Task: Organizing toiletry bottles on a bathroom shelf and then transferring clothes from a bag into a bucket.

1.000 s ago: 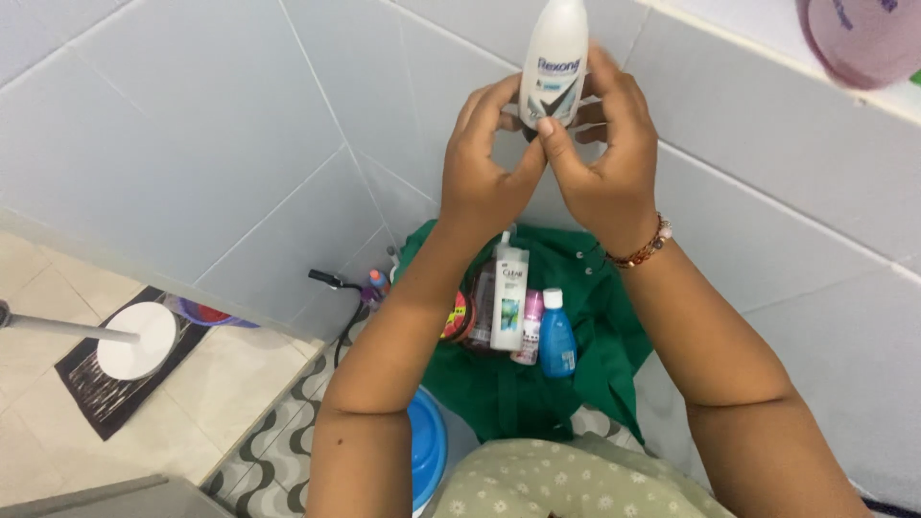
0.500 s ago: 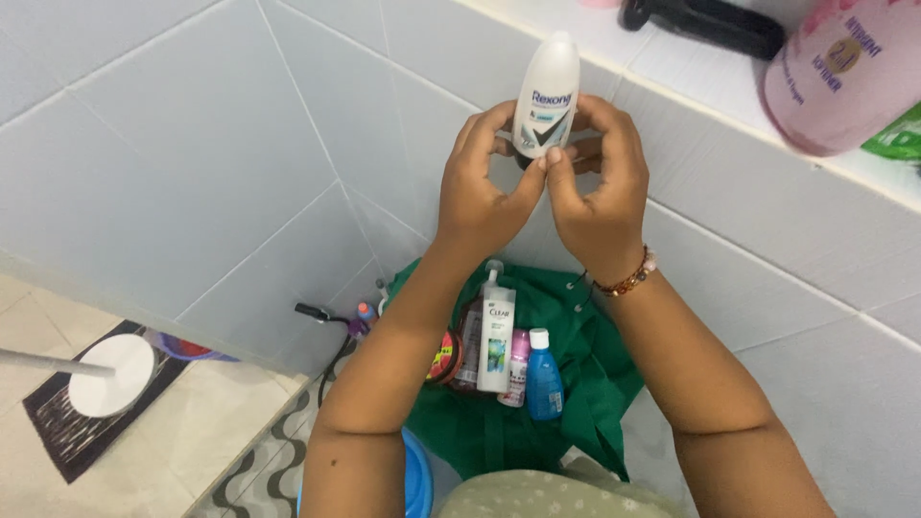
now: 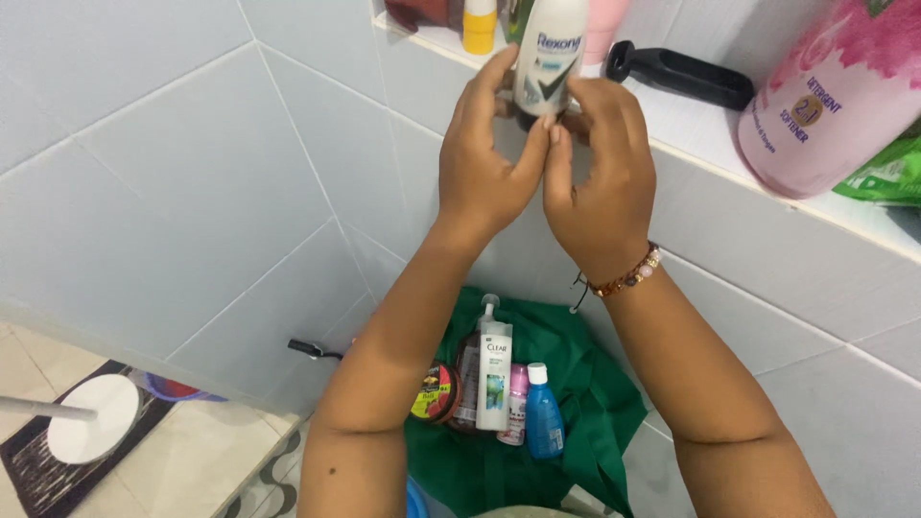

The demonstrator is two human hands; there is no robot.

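Grey-tiled bathroom wall fills most of the head view, with a tiled ledge (image 3: 691, 120) running across the top from 12 to 3 o'clock. Both hands are raised together at 12 o'clock: left hand (image 3: 484, 158) and right hand (image 3: 600, 182) are both clamped around the lower end of a white roll-on bottle (image 3: 549, 53), thumbs meeting at its base, the bottle upright. Compared with half a second and a second ago the bottle has gone up: it now sits at ledge height, overlapping the ledge edge, where earlier it was held lower against plain wall. Judging by that, the bottle is being brought up to the ledge; whether its base touches the ledge can't be told, the hands hide it. On the ledge: a yellow-capped bottle (image 3: 480, 24) at 11 o'clock, a black handle (image 3: 683, 72) at 1 o'clock, a big pink detergent bottle (image 3: 830, 96) at 2 o'clock. A beaded bracelet (image 3: 628, 276) is on the right wrist. Down at 6 o'clock a green bag (image 3: 585, 384) holds a white pump bottle (image 3: 494, 369), a small blue bottle (image 3: 544, 417) and a round tin (image 3: 434, 393).
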